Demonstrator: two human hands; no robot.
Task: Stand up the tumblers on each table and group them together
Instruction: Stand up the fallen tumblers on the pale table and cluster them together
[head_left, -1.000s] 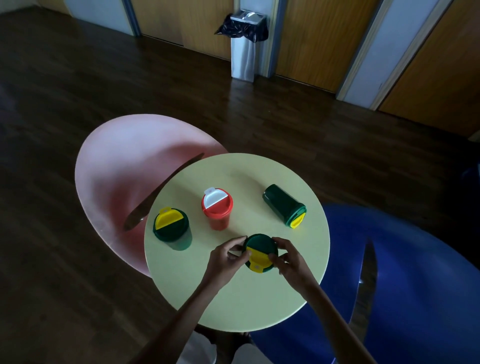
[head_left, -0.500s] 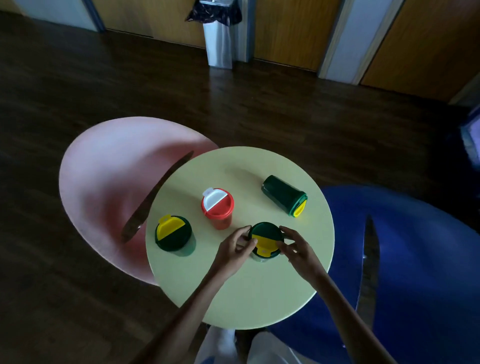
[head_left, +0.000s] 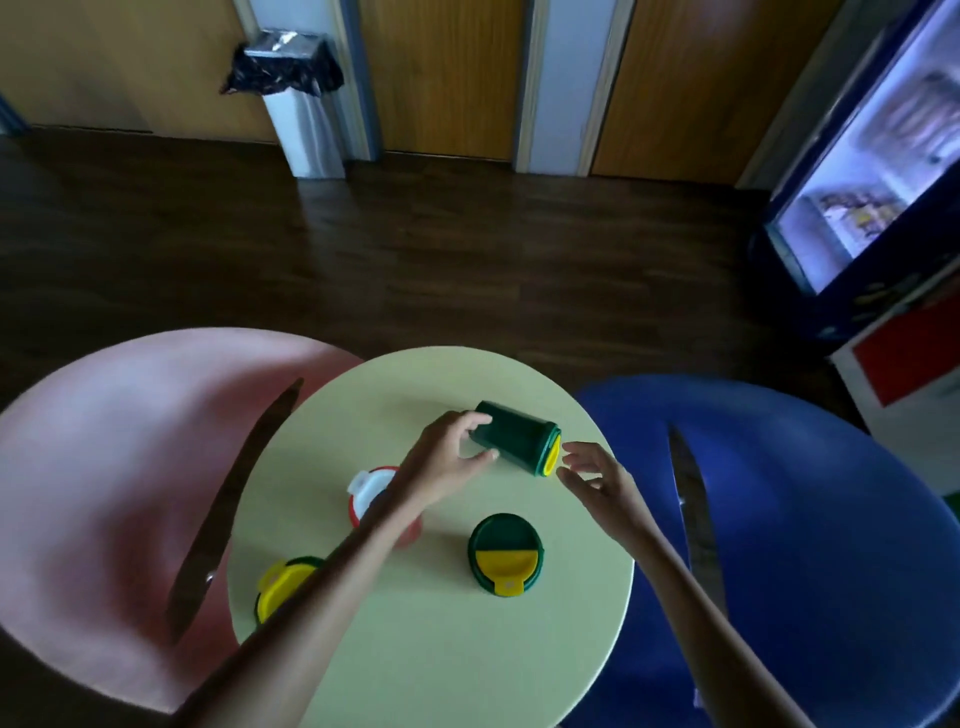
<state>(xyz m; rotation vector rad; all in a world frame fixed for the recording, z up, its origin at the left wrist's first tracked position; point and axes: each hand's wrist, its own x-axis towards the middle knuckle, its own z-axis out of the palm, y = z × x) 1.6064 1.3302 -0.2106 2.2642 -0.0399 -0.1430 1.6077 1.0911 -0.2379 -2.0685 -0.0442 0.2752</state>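
Observation:
On the round pale-yellow table a green tumbler with a yellow lid lies on its side at the far right. My left hand has its fingers on the tumbler's base end. My right hand hovers open just off the lid end, not touching it. A second green tumbler stands upright near the middle. A red tumbler with a white lid stands upright, partly behind my left forearm. A third green tumbler stands at the left edge, half hidden by that arm.
A pink chair stands to the left of the table and a blue chair to the right. A steel bin with a black bag stands by the far wall. A lit fridge is at the right.
Both hands let go of the upright green tumbler in the middle and reached forward to the tumbler lying on its side. The view tilted up and closer.

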